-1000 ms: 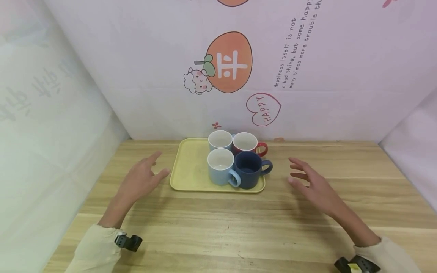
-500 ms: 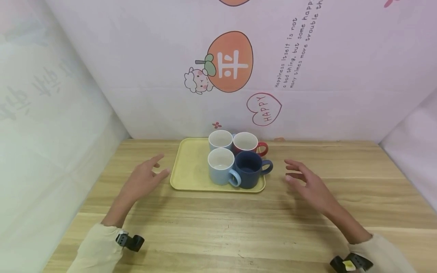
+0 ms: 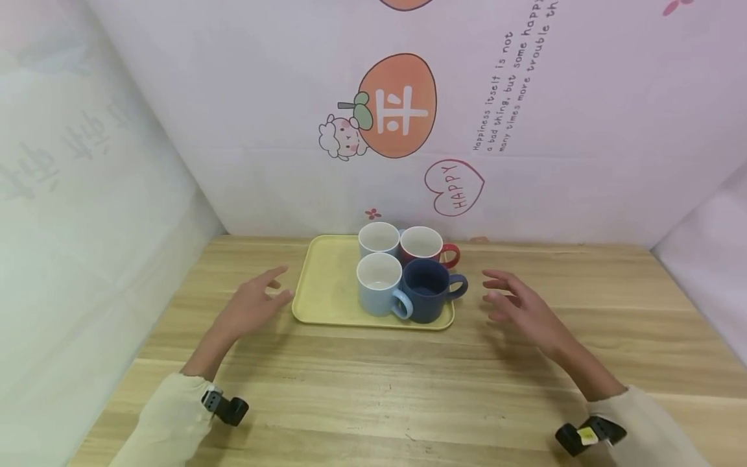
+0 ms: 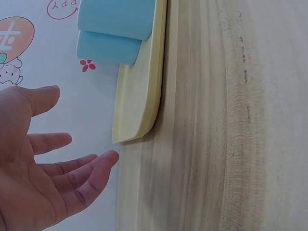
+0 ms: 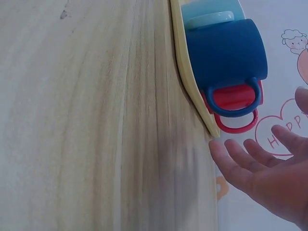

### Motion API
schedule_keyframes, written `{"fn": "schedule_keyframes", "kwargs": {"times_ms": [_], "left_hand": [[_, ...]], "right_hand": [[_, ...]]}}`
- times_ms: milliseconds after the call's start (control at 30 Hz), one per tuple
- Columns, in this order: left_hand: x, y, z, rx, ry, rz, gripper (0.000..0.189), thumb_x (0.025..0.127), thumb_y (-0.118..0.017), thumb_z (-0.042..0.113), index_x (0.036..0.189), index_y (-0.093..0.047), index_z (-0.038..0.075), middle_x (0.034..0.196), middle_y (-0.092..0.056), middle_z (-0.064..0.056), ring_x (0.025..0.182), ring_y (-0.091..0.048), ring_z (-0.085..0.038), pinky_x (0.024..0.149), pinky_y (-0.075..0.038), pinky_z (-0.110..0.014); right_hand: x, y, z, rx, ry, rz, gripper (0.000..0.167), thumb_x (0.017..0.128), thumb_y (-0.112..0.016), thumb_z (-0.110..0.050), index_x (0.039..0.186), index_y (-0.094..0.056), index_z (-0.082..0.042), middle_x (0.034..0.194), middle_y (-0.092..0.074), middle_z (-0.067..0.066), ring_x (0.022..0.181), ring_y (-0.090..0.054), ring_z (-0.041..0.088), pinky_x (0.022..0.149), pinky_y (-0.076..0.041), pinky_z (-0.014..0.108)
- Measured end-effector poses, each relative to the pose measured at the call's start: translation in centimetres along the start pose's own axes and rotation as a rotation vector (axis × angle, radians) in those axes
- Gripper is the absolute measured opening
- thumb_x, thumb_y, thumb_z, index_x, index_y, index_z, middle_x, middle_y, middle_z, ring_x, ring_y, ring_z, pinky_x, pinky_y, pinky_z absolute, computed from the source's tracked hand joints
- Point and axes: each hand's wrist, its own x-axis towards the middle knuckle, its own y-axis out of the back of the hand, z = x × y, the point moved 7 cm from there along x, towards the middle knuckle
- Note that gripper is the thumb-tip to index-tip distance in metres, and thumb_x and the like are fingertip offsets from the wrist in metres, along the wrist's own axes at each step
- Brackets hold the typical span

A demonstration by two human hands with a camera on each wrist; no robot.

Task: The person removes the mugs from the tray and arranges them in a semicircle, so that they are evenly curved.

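A yellow tray (image 3: 324, 285) lies on the wooden table, bearing mugs grouped on its right part. In front stand a light blue mug (image 3: 376, 295) and a dark blue mug (image 3: 425, 301); behind them are another light blue mug (image 3: 373, 245) and a red mug (image 3: 411, 259), both partly hidden. My left hand (image 3: 251, 306) hovers just off the tray's left end, fingers relaxed and holding nothing. To the right of the dark blue mug's handle, my right hand (image 3: 525, 314) is held in the air with loosely bent fingers, touching nothing.
The wooden table (image 3: 373, 395) extends in front and to both sides. Behind the tray rises a white printed backdrop (image 3: 262, 130), close to its rear edge. A white sheet (image 3: 87, 259) closes off the left side.
Both hands have moved slightly inward, the right one leftward and the left one a little rightward, toward the tray's ends. The tray and mugs have stayed in place.
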Motion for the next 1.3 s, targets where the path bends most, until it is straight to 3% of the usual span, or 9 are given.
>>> {"fn": "schedule_keyframes", "kwargs": {"times_ms": [233, 433, 767, 1033, 1300], "left_hand": [[0.1, -0.5, -0.5, -0.015, 0.032, -0.039, 0.065, 0.101, -0.056, 0.034, 0.154, -0.036, 0.003, 0.134, -0.053, -0.032, 0.112, -0.06, -0.045, 0.088, -0.049, -0.057], [0.1, -0.9, -0.8, -0.031, 0.039, -0.043, 0.065, 0.1, -0.056, 0.035, 0.154, -0.035, 0.004, 0.135, -0.053, -0.031, 0.112, -0.06, -0.044, 0.089, -0.048, -0.057], [0.6, -1.7, -1.1, -0.063, 0.05, -0.063, 0.068, 0.1, -0.058, 0.032, 0.157, -0.03, 0.006, 0.137, -0.052, -0.029, 0.121, -0.052, -0.047, 0.097, -0.04, -0.062], [1.1, -2.3, -1.5, -0.154, 0.043, -0.058, 0.074, 0.097, -0.063, 0.022, 0.157, -0.026, 0.004, 0.139, -0.048, -0.03, 0.122, -0.052, -0.048, 0.096, -0.043, -0.06], [1.4, -3.0, -2.0, -0.18, 0.062, -0.056, 0.074, 0.093, -0.067, 0.018, 0.155, -0.03, 0.002, 0.137, -0.05, -0.03, 0.117, -0.057, -0.043, 0.092, -0.047, -0.052]], "right_hand": [[0.6, 0.0, 0.4, 0.027, -0.008, -0.002, 0.052, 0.108, -0.045, -0.021, 0.153, -0.03, 0.0, 0.143, -0.042, 0.032, 0.122, -0.051, 0.046, 0.086, -0.054, 0.04], [1.4, 0.3, 1.6, 0.105, -0.072, -0.009, 0.055, 0.109, -0.044, -0.027, 0.153, -0.029, 0.001, 0.145, -0.04, 0.033, 0.124, -0.051, 0.045, 0.091, -0.051, 0.045], [2.9, -1.1, 2.2, 0.261, -0.097, -0.091, 0.06, 0.108, -0.043, -0.031, 0.151, -0.026, 0.007, 0.145, -0.037, 0.035, 0.126, -0.044, 0.055, 0.091, -0.049, 0.053], [3.7, -1.6, 2.2, 0.241, -0.094, -0.079, 0.057, 0.108, -0.046, -0.03, 0.15, -0.031, 0.005, 0.143, -0.041, 0.034, 0.123, -0.049, 0.052, 0.094, -0.047, 0.054], [3.9, -2.2, 2.1, 0.232, -0.062, -0.109, 0.053, 0.108, -0.045, -0.027, 0.149, -0.033, 0.005, 0.142, -0.042, 0.035, 0.12, -0.054, 0.048, 0.093, -0.049, 0.052]]}}
